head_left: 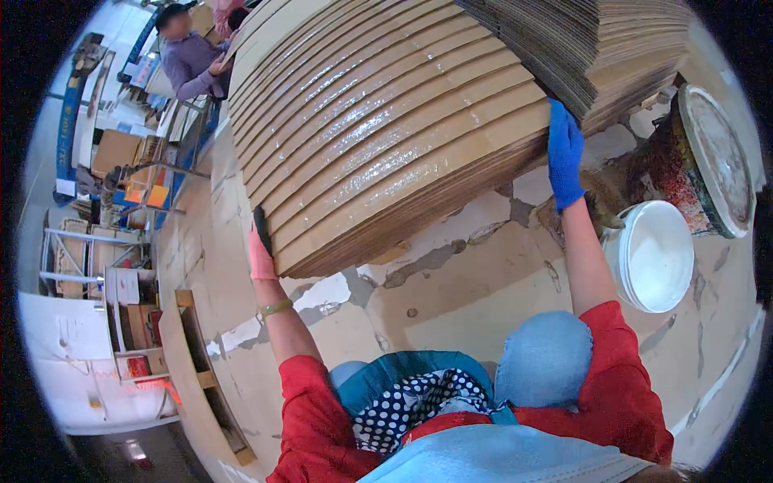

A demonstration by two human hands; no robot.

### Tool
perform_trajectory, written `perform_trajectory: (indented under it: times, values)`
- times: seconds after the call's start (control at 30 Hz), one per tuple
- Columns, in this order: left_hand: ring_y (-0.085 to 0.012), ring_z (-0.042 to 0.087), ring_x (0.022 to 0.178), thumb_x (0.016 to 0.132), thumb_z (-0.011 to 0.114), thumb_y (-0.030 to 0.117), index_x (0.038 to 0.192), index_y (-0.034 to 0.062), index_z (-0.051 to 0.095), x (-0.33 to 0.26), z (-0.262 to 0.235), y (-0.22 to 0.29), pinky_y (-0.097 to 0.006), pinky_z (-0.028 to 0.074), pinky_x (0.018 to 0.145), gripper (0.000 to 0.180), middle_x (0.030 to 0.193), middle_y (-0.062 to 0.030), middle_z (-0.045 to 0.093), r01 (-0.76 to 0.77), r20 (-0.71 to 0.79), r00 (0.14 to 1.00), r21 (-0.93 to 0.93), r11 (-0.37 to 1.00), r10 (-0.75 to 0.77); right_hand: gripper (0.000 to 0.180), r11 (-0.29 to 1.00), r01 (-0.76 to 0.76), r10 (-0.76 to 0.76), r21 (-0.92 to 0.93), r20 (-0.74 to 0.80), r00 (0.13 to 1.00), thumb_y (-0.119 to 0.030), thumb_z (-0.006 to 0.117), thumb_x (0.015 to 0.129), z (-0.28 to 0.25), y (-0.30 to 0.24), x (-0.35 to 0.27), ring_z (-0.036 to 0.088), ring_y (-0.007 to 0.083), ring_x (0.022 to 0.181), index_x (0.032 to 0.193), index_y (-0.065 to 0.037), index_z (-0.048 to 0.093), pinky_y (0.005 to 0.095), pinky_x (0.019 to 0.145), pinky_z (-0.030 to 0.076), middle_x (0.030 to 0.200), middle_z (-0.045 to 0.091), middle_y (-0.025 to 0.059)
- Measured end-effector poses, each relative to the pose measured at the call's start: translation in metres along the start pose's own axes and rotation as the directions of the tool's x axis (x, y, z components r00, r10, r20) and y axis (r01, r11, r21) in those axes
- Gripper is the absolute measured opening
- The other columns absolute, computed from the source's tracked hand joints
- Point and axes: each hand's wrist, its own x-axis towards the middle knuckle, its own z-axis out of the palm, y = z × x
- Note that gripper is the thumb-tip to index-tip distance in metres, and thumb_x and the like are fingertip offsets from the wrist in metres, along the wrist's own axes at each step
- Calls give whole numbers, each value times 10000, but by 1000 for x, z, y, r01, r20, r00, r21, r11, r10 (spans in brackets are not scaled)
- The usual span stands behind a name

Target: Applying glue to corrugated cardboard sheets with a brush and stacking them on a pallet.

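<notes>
In front of me lies a large stack of brown cardboard sheets (386, 129), fanned so that each edge steps back from the one before. Wet-looking glossy streaks cover the stepped strips. My left hand (261, 249), in a pink and black glove, holds the stack's near left corner. At the near right corner, my right hand (565, 153) in a blue glove grips the side edge. The stack sits between both hands, and some fingertips are hidden against it. Beyond my right hand stands another pile of cardboard (555, 40), with darker edges.
To my right stand a white bucket (656, 258) and a larger, stained drum (700, 161). A wooden pallet (200, 366) leans or lies at the left near shelving (129, 310). Another person (192, 68) handles cardboard at the far left. Patches mark the floor (435, 298).
</notes>
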Motion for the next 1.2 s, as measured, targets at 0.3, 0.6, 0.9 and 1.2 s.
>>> perform_trajectory:
  times: [0.3,0.6,0.9,1.2]
  values:
    - [-165,370,1213,944,367,301,1320,-6,347,-25,48,36,-299,271,1031,486,1335,-78,390,68,-39,997,-66,996,-70,341,994,4,-4,-107,2,1000,-172,435,929,-8,-5,2,493,158,1065,1173,53,512,282,940,365,1178,533,101]
    - [-161,518,994,862,523,416,1201,-5,491,-27,52,47,-293,414,868,541,1129,-78,543,143,-46,986,-259,955,-160,343,990,66,-62,-127,38,997,-176,424,931,-14,2,2,486,164,1080,1173,51,512,291,946,360,1187,528,108]
    - [-154,480,1049,894,468,358,1231,-13,452,-26,47,39,-294,373,916,502,1185,-75,503,121,-63,988,-242,963,-140,348,987,92,-88,-129,39,995,-184,413,935,-12,6,2,479,161,1081,1177,48,509,290,952,352,1183,529,104]
    - [-142,348,1231,923,410,288,1311,-9,360,-33,53,51,-293,243,1049,491,1329,-42,400,130,-26,990,-240,962,-140,363,979,58,-48,-197,59,997,-205,427,935,-14,6,5,465,155,1106,1200,33,497,285,973,337,1208,512,100]
